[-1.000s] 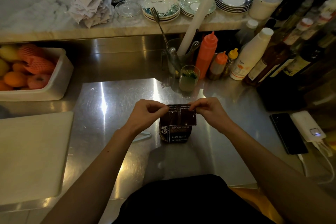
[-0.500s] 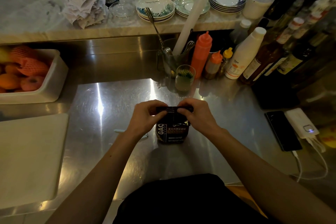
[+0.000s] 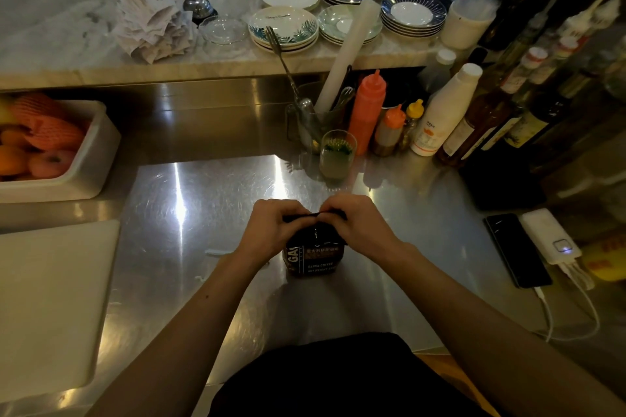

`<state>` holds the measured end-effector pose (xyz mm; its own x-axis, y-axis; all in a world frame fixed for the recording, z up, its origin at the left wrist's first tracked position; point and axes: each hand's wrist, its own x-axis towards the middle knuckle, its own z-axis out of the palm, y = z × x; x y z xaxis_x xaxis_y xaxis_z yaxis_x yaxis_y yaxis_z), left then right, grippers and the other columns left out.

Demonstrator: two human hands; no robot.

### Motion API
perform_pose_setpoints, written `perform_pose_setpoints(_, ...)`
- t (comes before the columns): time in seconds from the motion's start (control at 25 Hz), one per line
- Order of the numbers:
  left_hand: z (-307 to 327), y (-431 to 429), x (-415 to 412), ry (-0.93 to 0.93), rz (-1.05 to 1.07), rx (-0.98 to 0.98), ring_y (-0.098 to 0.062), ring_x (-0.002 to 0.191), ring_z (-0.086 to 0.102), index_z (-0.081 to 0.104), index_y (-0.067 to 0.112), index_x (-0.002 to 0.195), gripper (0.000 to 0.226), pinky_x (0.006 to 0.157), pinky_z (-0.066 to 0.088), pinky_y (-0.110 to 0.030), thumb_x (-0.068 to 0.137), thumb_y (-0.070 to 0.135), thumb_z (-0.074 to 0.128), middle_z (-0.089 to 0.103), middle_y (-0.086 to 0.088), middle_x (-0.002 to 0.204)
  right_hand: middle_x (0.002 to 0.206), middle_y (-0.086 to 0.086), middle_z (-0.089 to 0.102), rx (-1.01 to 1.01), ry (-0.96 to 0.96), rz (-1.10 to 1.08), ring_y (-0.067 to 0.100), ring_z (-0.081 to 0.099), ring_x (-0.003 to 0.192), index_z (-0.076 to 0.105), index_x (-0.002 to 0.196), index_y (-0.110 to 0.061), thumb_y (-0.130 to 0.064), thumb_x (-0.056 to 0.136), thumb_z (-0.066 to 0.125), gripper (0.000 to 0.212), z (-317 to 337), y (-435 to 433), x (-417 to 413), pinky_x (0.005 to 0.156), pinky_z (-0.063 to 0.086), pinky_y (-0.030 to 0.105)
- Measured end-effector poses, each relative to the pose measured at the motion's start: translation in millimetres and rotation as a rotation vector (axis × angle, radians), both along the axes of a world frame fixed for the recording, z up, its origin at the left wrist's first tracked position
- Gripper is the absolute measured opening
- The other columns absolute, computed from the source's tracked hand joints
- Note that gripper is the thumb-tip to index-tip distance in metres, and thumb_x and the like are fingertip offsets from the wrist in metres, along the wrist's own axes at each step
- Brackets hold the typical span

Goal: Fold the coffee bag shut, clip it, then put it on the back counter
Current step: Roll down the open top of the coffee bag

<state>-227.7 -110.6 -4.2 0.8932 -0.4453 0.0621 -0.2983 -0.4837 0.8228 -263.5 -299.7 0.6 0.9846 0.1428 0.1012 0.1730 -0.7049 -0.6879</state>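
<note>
Both hands, left hand (image 3: 271,230) and right hand (image 3: 355,230), pinch the folded top of the coffee bag (image 3: 313,257), which looks soft, crinkly and light, so each grip belongs at the top corners.

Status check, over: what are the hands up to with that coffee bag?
Left hand and right hand both pinching the coffee bag top, folding it down. Bag upright on steel counter. No clip on it yet. Nothing in the way.

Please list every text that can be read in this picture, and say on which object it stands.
"GA", cut off by the left hand: coffee bag
"BAKED COFFEE": coffee bag, lower front
Chinese line and the line under "BAKED COFFEE": too blurred
White bottle, wine bottle, receipts: print too small
</note>
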Motion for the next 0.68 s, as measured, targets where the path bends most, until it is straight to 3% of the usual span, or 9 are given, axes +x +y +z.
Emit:
perform_pose_setpoints(0.16, -2, 9, 1, -0.010, -0.118, 0.025, 0.009, 0.080, 0.066, 0.076, 0.018, 0.099, 0.014, 0.077, 0.048, -0.006, 0.089, 0.016, 0.066, 0.073, 0.010, 0.089, 0.082, 0.006, 0.073, -0.010, -0.027, 0.037, 0.018, 0.066, 0.074, 0.073, 0.088, -0.011, -0.011, 0.087, 0.062, 0.011, -2, 1, -3, 0.072, 0.055, 0.036)
perform_pose_setpoints(0.32, 1, 11, 13, -0.004, -0.204, 0.095, -0.004, 0.091, 0.069, 0.073, 0.016, 0.109, 0.021, 0.083, 0.050, -0.011, 0.094, 0.014, 0.058, 0.075, 0.002, 0.101, 0.090, 0.009, 0.076, -0.028, -0.011, 0.096, 0.019, 0.069, 0.081, 0.074, 0.096, -0.010, -0.008, 0.088, 0.059, 0.016, 2, -10, 4, 0.077, 0.055, 0.031)
perform_pose_setpoints(0.44, 4, 9, 17, -0.037, -0.220, 0.122, 0.001, 0.090, 0.066, 0.072, 0.017, 0.111, 0.022, 0.080, 0.045, -0.004, 0.095, 0.013, 0.056, 0.073, 0.007, 0.101, 0.096, 0.007, 0.076, -0.002, 0.017, 0.085, 0.014, 0.068, 0.088, 0.074, 0.101, -0.010, -0.005, 0.088, 0.060, 0.020, 3, -15, 7, 0.081, 0.051, 0.020)
perform_pose_setpoints(0.56, 1, 13, 16, -0.029, -0.168, 0.063, 0.005, 0.087, 0.068, 0.074, 0.020, 0.106, 0.020, 0.079, 0.050, -0.009, 0.093, 0.014, 0.060, 0.074, 0.011, 0.095, 0.097, 0.004, 0.075, 0.111, 0.074, -0.024, 0.009, 0.066, 0.088, 0.072, 0.102, -0.013, -0.011, 0.088, 0.064, 0.017, 1, -15, 5, 0.080, 0.049, 0.013)
perform_pose_setpoints(0.68, -2, 11, 12, 0.015, -0.030, -0.025, 0.001, 0.089, 0.070, 0.074, 0.019, 0.103, 0.017, 0.078, 0.055, -0.014, 0.089, 0.014, 0.066, 0.075, 0.007, 0.092, 0.088, 0.000, 0.071, 0.132, 0.150, -0.072, 0.010, 0.065, 0.081, 0.068, 0.094, -0.019, -0.016, 0.083, 0.071, 0.012, -4, -15, 3, 0.073, 0.051, 0.020)
